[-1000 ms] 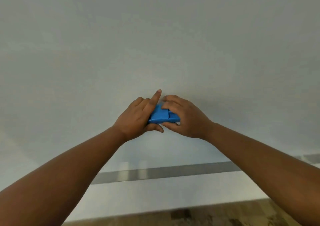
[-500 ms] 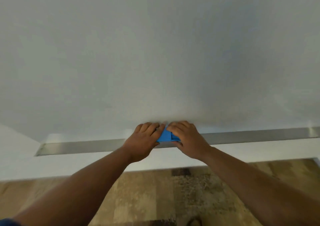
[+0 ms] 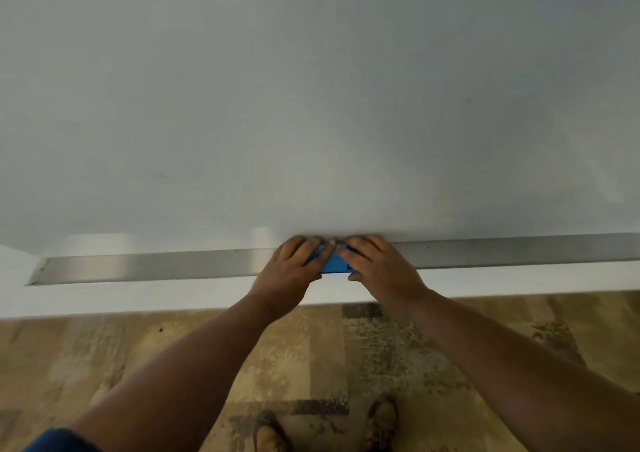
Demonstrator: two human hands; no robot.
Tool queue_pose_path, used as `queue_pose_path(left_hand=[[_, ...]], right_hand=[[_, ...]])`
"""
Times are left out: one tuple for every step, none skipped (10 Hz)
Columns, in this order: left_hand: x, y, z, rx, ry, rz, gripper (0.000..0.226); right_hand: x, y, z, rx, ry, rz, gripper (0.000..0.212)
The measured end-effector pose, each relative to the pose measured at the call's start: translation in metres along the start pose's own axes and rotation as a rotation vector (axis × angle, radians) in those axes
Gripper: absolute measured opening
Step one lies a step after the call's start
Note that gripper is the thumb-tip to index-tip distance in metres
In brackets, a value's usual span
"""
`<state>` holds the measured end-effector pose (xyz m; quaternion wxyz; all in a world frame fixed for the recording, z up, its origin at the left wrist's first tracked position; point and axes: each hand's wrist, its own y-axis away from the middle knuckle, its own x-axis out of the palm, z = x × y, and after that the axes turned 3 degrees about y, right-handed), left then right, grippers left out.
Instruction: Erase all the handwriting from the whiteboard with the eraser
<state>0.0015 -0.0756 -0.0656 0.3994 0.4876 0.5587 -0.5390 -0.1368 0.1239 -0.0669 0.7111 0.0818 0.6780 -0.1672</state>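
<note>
Head view, looking down along the whiteboard. Board surface read plain grey-white, no writing legible; one faint speck at left, possibly a mark, too blurred to tell. Both hands met at the board's lower edge, over the metal tray. Left hand and right hand lay over the blue eraser, fingers curled across its top, fingertips nearly touching at centre. Only a small blue wedge showed between them. Eraser sat on the tray, against the board. White wall strip ran below the tray. Wood-pattern floor beneath; two shoes at bottom edge. Blue sleeve at lower left.
</note>
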Motion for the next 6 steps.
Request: queue_pose_path(left_hand=[[0.000,0.002,-0.005,-0.016,-0.008,0.017,0.070],[-0.001,0.003,-0.009,-0.038,-0.014,0.015,0.067],[-0.003,0.002,-0.012,-0.035,-0.022,0.022,0.063],[-0.007,0.003,-0.016,-0.019,-0.050,0.072,0.070],[-0.020,0.003,-0.018,-0.018,-0.088,0.109,0.069],[-0.037,-0.002,-0.021,-0.025,-0.108,0.025,0.067]], right_hand=[[0.000,0.002,0.002,0.002,0.007,-0.003,0.065],[0.003,0.005,0.004,0.007,0.020,-0.056,0.062],[0.002,0.008,0.007,0.010,0.072,-0.070,0.057],[0.001,0.012,0.014,0.030,0.137,-0.071,0.058],[-0.011,0.014,0.019,0.054,0.136,-0.029,0.061],[-0.025,0.012,0.027,0.110,0.165,-0.107,0.061]])
